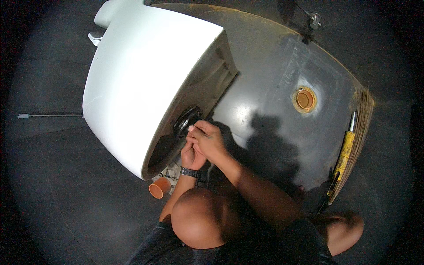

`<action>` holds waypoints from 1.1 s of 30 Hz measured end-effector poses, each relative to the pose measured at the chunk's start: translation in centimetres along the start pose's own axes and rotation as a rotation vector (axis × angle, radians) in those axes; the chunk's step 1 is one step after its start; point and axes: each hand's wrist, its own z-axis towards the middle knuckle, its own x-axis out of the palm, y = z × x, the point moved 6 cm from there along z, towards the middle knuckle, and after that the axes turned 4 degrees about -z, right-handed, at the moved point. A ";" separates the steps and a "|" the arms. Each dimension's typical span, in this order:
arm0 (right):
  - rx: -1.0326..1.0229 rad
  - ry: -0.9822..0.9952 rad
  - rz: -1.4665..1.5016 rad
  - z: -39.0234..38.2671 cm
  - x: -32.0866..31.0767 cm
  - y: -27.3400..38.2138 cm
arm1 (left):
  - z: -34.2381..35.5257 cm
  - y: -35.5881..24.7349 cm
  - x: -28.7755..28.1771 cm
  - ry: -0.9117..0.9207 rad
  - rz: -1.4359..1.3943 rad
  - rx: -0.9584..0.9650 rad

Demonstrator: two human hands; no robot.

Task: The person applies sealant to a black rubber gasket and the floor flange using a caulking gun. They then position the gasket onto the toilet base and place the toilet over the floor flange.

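Observation:
A white ceramic fixture [132, 79], apparently a toilet, lies on its side with its hollow underside facing right. A black ring [186, 119] sits in that underside. Just below the ring, my left hand [193, 154], with a black watch on its wrist, and my right hand [207, 141] meet with their fingers curled and pressed together. What the fingertips hold, if anything, is hidden. Both hands are at the fixture's edge, close to the ring.
A dark grey board [265, 66] with an orange pipe opening [304, 100] lies under and beside the fixture. A yellow caulk gun [344, 152] rests along its right edge. An orange cylinder [160, 188] lies lower left by rags. A metal fitting [314, 20] is at the top; a hose [53, 115] extends left.

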 end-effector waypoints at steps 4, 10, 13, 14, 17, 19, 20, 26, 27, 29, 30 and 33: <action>-0.047 -0.031 -0.017 0.4 0.3 0.0 | 0.1 -0.3 -0.6 -0.040 0.031 0.001; -0.093 -0.029 -0.152 0.8 0.3 0.1 | -0.4 -0.7 -2.2 -0.089 0.148 -0.012; -0.073 -0.039 -0.158 0.8 0.4 0.3 | -0.7 -1.0 -3.2 -0.155 0.285 -0.055; -0.038 -0.036 -0.135 0.8 0.5 0.1 | -0.9 -1.3 -3.9 -0.267 0.337 -0.053; 0.005 -0.039 -0.112 0.9 0.7 -0.3 | -1.0 -1.6 -3.6 -0.235 0.382 -0.006; -0.049 -0.077 -0.203 1.0 0.5 -0.3 | -1.1 -1.4 -3.1 -0.214 0.331 -0.003; -0.042 -0.071 -0.237 1.1 0.6 -0.6 | -1.2 -1.3 -2.9 -0.224 0.329 -0.017; -0.204 -0.104 -0.250 1.4 0.4 0.3 | -0.8 -1.2 -0.9 -0.208 0.397 -0.009; -0.252 -0.130 -0.308 1.2 0.3 0.8 | -0.8 -1.1 -0.7 -0.215 0.363 -0.029; -0.239 -0.141 -0.223 0.7 -0.4 1.0 | -0.7 -1.1 -0.5 -0.248 0.307 -0.022; -0.208 -0.135 -0.122 0.5 -0.7 0.9 | -0.8 -1.3 -0.8 -0.314 0.298 -0.001; -0.243 -0.336 -0.412 -0.5 -3.0 1.1 | -0.4 -1.1 -0.7 -0.270 0.307 -0.020</action>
